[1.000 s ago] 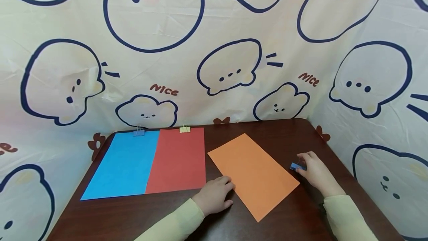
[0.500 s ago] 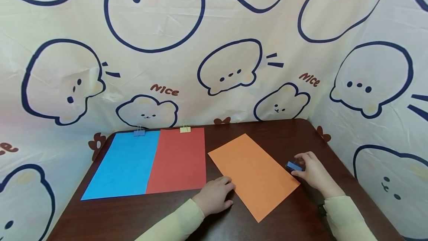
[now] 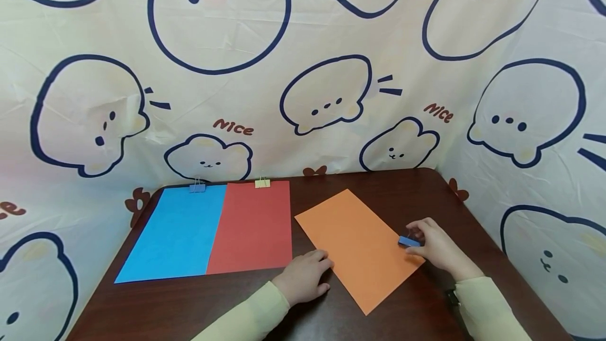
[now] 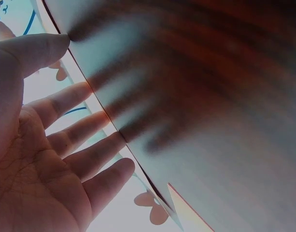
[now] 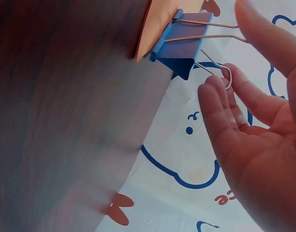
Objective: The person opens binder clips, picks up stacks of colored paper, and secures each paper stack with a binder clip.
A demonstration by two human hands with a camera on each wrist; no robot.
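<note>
My right hand (image 3: 437, 246) pinches a blue binder clip (image 3: 409, 241) by its wire handles, thumb on one and fingers on the other. In the right wrist view the binder clip (image 5: 189, 38) is right at the edge of the orange sheet of paper (image 5: 152, 29). That orange sheet (image 3: 357, 257) lies slanted on the brown table, and the clip overlaps its right long edge in the head view. At the sheet's left edge, my left hand (image 3: 302, 278) rests with its fingertips on the table. The left wrist view shows that hand's (image 4: 51, 154) fingers extended and spread, holding nothing.
On the left of the table (image 3: 227, 304), a blue sheet (image 3: 172, 236) and a red sheet (image 3: 253, 230) lie side by side. A blue-grey clip (image 3: 197, 188) and a yellow clip (image 3: 262, 183) sit on their far edges. A patterned curtain (image 3: 331, 30) surrounds the table.
My right hand has carried the blue binder clip leftward from beside the orange sheet to its right edge. The left hand and the sheets have stayed in place.
</note>
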